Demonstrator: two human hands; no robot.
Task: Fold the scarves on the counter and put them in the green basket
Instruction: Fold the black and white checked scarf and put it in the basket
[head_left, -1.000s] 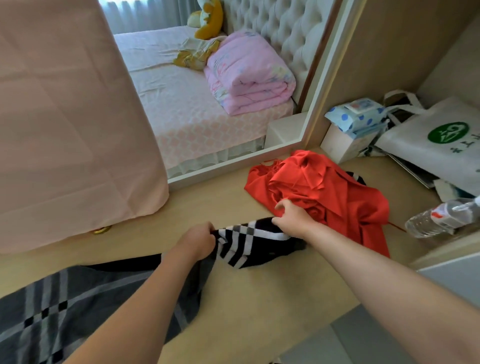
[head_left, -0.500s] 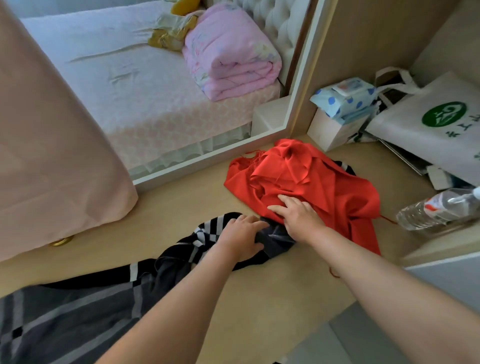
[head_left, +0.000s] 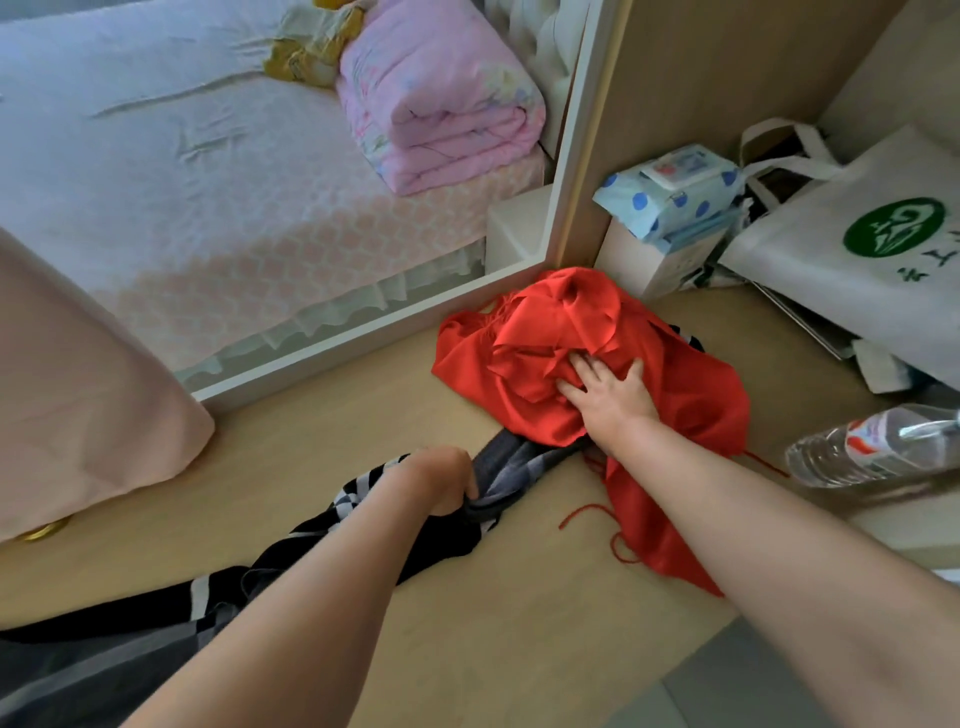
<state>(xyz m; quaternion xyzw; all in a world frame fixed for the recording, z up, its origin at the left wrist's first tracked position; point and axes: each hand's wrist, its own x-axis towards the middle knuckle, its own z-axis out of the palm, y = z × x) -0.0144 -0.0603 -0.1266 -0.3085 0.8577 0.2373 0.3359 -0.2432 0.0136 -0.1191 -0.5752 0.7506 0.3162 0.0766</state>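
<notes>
I see my left hand (head_left: 441, 480) fisted around the dark checked scarf (head_left: 514, 462) on the counter (head_left: 311, 457), my right hand (head_left: 608, 392) pressing spread fingers onto the red scarf (head_left: 680, 405)

We see a pale wooden surface (head_left: 311, 441) under a wood-panelled wall (head_left: 727, 78). Past a white frame (head_left: 571, 156), a bed (head_left: 182, 208) bears a pink quilt (head_left: 441, 104).

The left hand (head_left: 441, 480) reaches forward on a bare, nearly straight forearm, knuckles up, fingers curled tight round the striped scarf (head_left: 291, 561). The right hand (head_left: 605, 392) stretches further forward, palm down, fingers and thumb spread, pressing flat on the red scarf (head_left: 691, 405)
</notes>
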